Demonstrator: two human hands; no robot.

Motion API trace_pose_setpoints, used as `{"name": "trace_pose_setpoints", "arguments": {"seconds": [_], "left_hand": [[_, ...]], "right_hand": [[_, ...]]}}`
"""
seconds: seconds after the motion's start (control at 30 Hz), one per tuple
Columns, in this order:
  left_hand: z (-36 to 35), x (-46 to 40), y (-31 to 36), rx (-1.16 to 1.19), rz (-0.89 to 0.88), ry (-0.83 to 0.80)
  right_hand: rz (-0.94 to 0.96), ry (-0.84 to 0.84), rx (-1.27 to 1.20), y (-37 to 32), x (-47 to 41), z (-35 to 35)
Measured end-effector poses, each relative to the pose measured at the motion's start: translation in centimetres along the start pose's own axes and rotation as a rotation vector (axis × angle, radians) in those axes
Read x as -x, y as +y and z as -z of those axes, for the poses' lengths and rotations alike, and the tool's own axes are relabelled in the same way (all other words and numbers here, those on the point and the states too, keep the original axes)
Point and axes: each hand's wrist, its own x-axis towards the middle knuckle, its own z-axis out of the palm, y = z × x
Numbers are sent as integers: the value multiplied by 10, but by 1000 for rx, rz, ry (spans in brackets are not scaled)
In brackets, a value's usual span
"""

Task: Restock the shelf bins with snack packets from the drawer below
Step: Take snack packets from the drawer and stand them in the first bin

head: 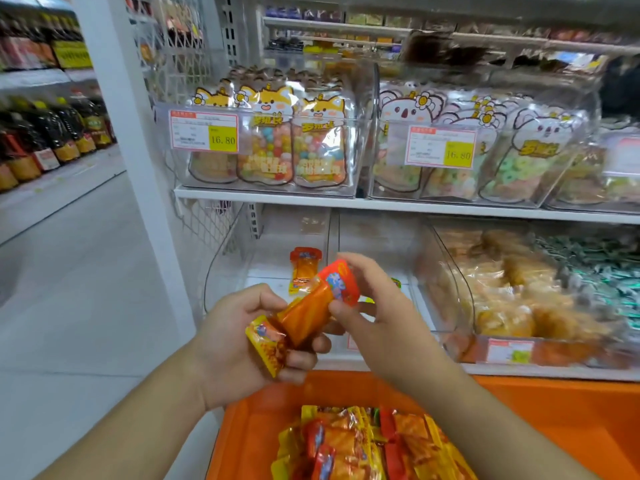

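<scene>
At the centre of the frame, the left hand point(239, 344) grips a yellow snack packet point(268, 344), while the right hand point(377, 306) pinches the red end of an orange snack packet point(317, 304) lying across both hands. Behind them, the clear shelf bin point(242, 251) is nearly empty, one orange packet point(304, 268) leaning inside. Above, yellow price tags point(223, 139) read 16.80; other print is blurred. The orange drawer point(249, 427) at lower centre, cut off by the bottom edge, holds more packets point(363, 445).
</scene>
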Motion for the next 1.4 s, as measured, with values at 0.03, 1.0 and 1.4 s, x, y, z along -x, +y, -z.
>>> {"name": "trace_pose_setpoints", "arguments": {"seconds": [0.03, 1.0, 1.4], "left_hand": [[-3, 1, -1, -18, 1, 14], [81, -96, 69, -914, -277, 1065], [153, -156, 76, -1766, 15, 1068]], "right_hand": [[-13, 1, -51, -2, 0, 1], [232, -250, 678, 64, -15, -6], [382, -114, 714, 95, -26, -18]]}}
